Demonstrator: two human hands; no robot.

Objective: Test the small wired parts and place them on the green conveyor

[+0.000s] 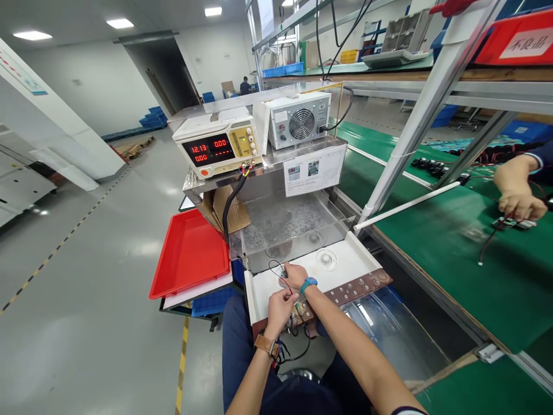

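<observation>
Close together over the near edge of a white tray (345,259) are my two hands. My left hand (279,311), with a brown watch strap at its wrist, is closed on a thin red and black wire (290,288). Just beyond it, my right hand (296,276), with a blue band at the wrist, grips a small dark part at the wire's other end; its details are too small to tell. A brown strip (363,285) with rows of metal studs runs along the tray's front edge. A round white fitting (326,259) lies in the tray.
A power supply (216,144) with red digits stands on a metal shelf beside a grey fan unit (300,122). To the left is a red tray (192,252). Another person's hand (521,202) holds parts over the green bench (440,242) at right.
</observation>
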